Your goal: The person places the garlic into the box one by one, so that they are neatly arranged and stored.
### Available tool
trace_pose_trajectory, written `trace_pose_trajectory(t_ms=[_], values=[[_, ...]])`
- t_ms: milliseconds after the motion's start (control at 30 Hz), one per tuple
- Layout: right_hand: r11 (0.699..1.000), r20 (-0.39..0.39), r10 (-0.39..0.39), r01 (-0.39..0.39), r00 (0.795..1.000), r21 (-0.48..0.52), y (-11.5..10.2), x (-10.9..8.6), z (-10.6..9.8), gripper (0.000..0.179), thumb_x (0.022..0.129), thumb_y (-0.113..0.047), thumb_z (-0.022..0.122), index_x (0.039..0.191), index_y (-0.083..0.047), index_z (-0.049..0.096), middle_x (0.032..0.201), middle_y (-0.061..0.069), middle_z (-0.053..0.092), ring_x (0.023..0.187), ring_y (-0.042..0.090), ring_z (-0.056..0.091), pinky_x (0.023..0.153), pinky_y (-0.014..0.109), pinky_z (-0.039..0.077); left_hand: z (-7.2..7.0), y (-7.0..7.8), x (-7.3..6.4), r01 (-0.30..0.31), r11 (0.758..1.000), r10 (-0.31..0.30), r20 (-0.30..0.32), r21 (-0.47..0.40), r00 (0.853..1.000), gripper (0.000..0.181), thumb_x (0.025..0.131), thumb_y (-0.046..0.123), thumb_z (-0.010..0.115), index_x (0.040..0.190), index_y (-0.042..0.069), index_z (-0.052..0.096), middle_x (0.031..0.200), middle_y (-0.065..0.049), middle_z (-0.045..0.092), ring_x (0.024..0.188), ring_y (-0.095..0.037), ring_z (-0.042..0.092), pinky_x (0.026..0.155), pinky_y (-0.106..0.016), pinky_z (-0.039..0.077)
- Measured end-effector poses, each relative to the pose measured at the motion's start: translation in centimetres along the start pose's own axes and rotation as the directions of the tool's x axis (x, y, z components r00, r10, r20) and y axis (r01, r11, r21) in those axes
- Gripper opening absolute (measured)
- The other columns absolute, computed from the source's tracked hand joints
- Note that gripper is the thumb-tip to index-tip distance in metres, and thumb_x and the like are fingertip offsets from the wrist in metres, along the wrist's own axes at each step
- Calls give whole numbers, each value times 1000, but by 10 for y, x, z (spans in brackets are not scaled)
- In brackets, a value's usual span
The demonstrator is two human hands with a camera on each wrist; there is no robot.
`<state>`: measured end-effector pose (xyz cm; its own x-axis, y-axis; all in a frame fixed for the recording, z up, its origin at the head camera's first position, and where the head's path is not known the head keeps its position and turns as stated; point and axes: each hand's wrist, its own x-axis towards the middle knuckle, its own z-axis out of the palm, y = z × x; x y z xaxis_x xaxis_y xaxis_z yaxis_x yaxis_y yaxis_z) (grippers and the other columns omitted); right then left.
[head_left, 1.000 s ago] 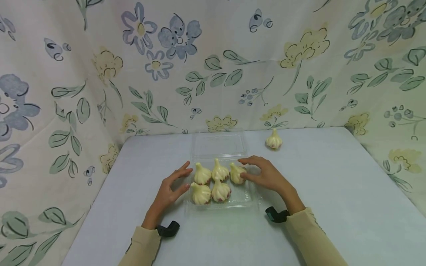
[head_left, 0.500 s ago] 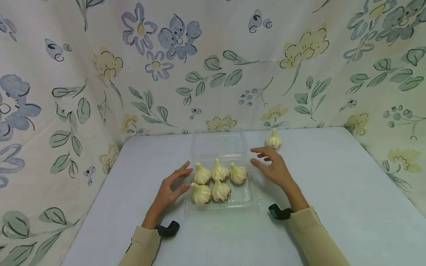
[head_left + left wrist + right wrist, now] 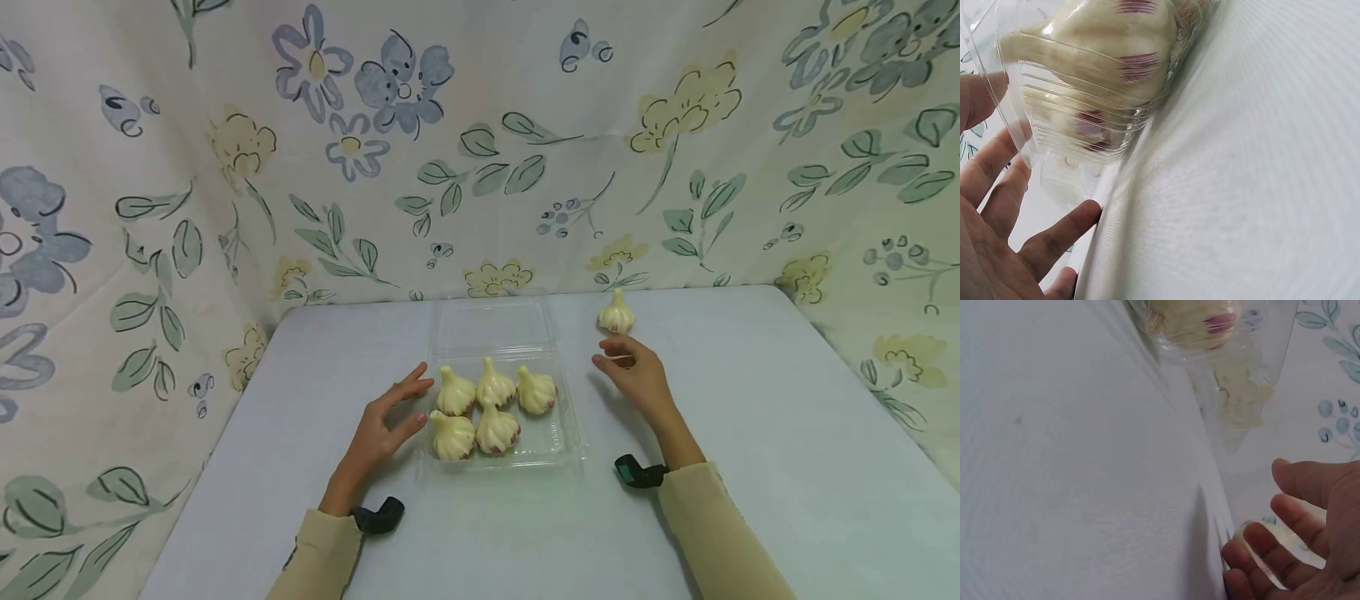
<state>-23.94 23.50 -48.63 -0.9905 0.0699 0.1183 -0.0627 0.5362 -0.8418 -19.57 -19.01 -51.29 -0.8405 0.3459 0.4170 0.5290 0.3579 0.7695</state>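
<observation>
We locate the single cream-white, round-bodied garlic bulb with a tapered stem [image 3: 616,317] near the far edge of the white cloth-covered worktop [image 3: 750,400], outside and to the right of the clear, rectangular plastic container [image 3: 546,442]. Its long axis stands roughly upright, stem uppermost.

From the right hand [image 3: 637,377], this bulb lies directly beyond the fingertips, on the side away from the person. The right hand is clearly the nearer; the container separates the left hand [image 3: 381,427] from the bulb. We note that the right hand grasps nothing and its fingers are loosely bent; we cannot confirm whether it contacts the bulb. The left hand is likewise released, thumb and fingers spread beside the container's left wall.

Inside the container, we count five similar garlic bulbs [image 3: 498,430]: three in the far row, two in the near row.
</observation>
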Motion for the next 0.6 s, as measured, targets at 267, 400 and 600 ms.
trace_pose_trajectory(t_ms=[267, 400, 600], values=[[996, -37, 58, -56, 998, 73, 7, 0, -4, 46, 96, -33, 71, 131, -4, 62, 128, 20, 65, 107, 24, 63, 79, 20, 49, 0, 3, 0, -13, 1000, 13, 0, -18, 1000, 50, 93, 6, 69, 141, 14, 60, 162, -9, 42, 149, -23, 43, 117, -23, 33], [992, -48, 78, -73, 996, 100, 8, 0, -6, 48, 96, -32, 71, 133, -4, 61, 127, 19, 64, 98, 8, 60, 75, 17, 50, 0, 3, 0, -13, 1000, 13, 1, -23, 1000, 50, 93, 6, 69, 141, 14, 60, 162, -8, 41, 149, -22, 43, 116, -21, 34], [985, -69, 103, -92, 992, 144, 13, 1, -10, 51, 96, -31, 71, 137, -2, 58, 124, 19, 62, 83, -1, 62, 69, 17, 53, 0, 2, 0, -16, 1000, 16, 1, -20, 1000, 49, 94, 5, 69, 141, 13, 60, 162, -10, 41, 149, -26, 43, 116, -22, 34]])
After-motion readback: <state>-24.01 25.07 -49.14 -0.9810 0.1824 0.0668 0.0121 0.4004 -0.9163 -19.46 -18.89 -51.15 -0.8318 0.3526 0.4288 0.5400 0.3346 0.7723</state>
